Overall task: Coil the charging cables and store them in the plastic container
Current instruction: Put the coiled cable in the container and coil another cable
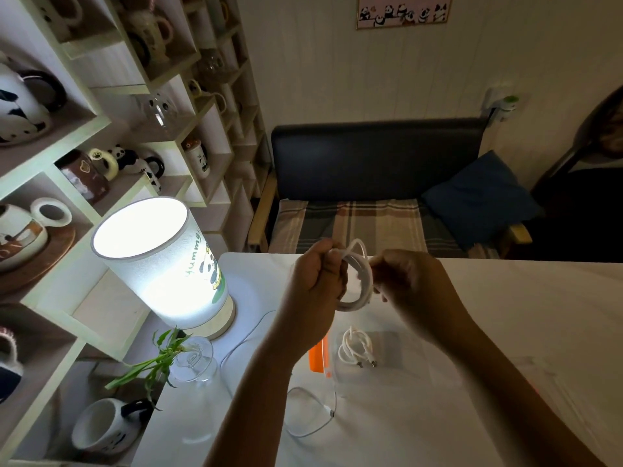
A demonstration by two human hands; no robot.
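Observation:
Both hands hold a white charging cable (361, 281) wound into a small coil above the white table (505, 315). My left hand (315, 278) grips the coil's left side. My right hand (404, 281) pinches its right side. Below them stands a clear plastic container (401, 362) with an orange clip (317, 360) on its left edge. A second white cable (355, 347) lies loosely coiled inside it, its two plugs pointing toward me. A thin white cable (303, 412) lies looped on the table in front of the container.
A lit cylindrical lamp (158, 261) with a panda print stands at the table's left corner, beside a glass vase with a green plant (188, 360). Shelves of mugs (101, 163) fill the left. A dark bench (381, 183) with a blue cushion faces the table's far edge.

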